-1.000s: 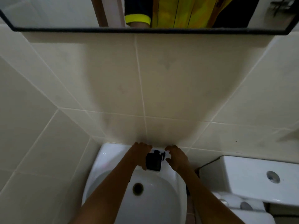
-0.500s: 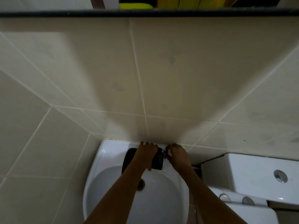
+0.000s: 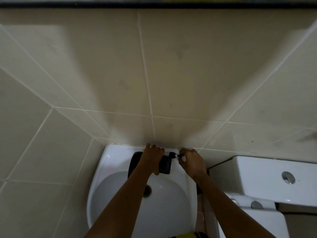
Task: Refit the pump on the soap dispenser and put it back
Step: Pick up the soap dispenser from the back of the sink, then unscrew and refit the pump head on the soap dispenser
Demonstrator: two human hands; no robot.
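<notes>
Black soap dispenser [image 3: 165, 164], held over the far rim of the white washbasin [image 3: 109, 162], its long axis lying left to right. Our left hand [image 3: 153, 156] wraps the body; our right hand [image 3: 191, 160] pinches the small black pump [image 3: 173, 154] at its right end, so we judge seating proceeds leftward. Toilet cistern [image 3: 267, 177] stands at right.

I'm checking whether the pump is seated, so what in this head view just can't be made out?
- Pump joint: too small and dark, partly covered by right hand fingers.
- Soap dispenser body: mostly hidden under left hand.
- Dark object behind the left forearm: identity unclear.
- Mirror: cut off by the top edge.
</notes>
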